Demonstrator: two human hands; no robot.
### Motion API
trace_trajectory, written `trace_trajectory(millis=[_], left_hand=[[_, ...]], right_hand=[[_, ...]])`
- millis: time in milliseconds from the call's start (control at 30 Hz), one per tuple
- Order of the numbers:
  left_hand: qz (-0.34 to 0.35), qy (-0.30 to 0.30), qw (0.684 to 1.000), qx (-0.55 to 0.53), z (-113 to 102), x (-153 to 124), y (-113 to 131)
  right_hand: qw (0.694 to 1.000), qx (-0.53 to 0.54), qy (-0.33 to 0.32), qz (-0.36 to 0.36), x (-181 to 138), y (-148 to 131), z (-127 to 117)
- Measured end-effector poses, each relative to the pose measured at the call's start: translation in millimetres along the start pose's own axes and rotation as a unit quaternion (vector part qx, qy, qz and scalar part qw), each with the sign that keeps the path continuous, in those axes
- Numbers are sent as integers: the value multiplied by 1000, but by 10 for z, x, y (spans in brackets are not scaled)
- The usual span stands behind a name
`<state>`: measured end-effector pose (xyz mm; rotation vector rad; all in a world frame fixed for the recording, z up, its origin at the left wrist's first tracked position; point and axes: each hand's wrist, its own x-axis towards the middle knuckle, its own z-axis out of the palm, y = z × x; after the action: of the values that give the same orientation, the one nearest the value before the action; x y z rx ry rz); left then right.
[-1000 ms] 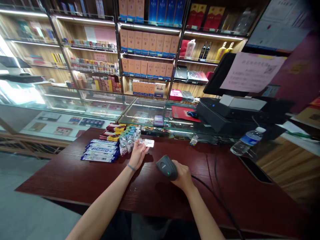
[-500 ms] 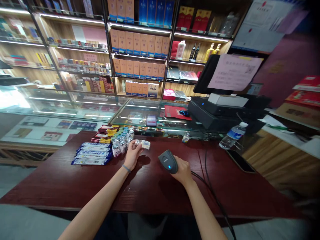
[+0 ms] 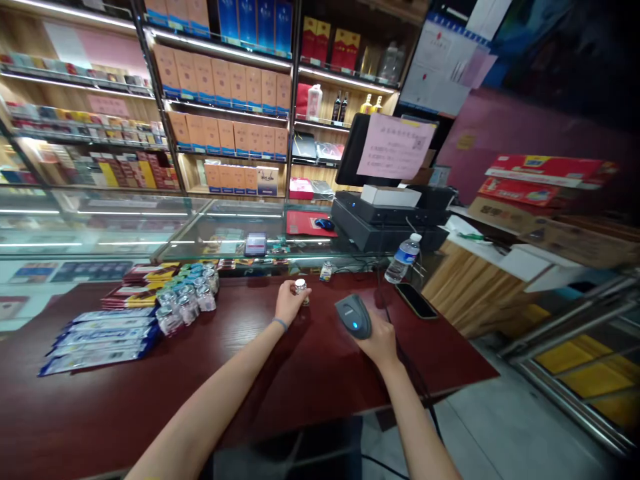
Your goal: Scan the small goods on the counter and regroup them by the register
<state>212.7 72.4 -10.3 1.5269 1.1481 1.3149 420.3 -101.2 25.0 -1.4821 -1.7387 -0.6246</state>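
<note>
My left hand (image 3: 289, 303) is closed round a small glass jar (image 3: 301, 288) with a silver lid, held upright just above or on the dark red counter (image 3: 310, 373). My right hand (image 3: 381, 340) grips a grey barcode scanner (image 3: 353, 315) with a blue light, its cable trailing off the counter's right edge. The scanner sits a short way right of the jar. A cluster of several similar small jars (image 3: 187, 299) stands to the left.
Blue flat packets (image 3: 95, 337) and red packs (image 3: 137, 280) lie at the left. Another small jar (image 3: 326, 270), a water bottle (image 3: 404, 257), a phone (image 3: 416, 301) and a till with a screen (image 3: 385, 213) are on the right. A glass display case (image 3: 150, 227) and shelves stand behind.
The view has swung right. My left hand carried the jar rightwards, away from the cluster, and turned it from lying sideways to upright. The scanner stays in my right hand.
</note>
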Motion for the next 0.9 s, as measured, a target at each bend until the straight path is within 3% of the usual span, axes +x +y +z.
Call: trace_trajectory(millis=[167, 367, 500, 733, 900], left_hand=[[19, 5, 998, 55, 631, 25, 18], [32, 16, 996, 85, 1093, 162, 36], [45, 33, 995, 78, 1185, 231, -19], [45, 0, 999, 25, 1104, 179, -162], [30, -9, 999, 32, 1166, 259, -185]], right_hand=[[1000, -8, -10, 1, -75, 188, -47], [1000, -17, 7, 3, -86, 350, -12], [1000, -14, 10, 13, -91, 410, 59], [1000, 10, 11, 27, -54, 381, 118], [999, 12, 30, 17, -56, 358, 118]])
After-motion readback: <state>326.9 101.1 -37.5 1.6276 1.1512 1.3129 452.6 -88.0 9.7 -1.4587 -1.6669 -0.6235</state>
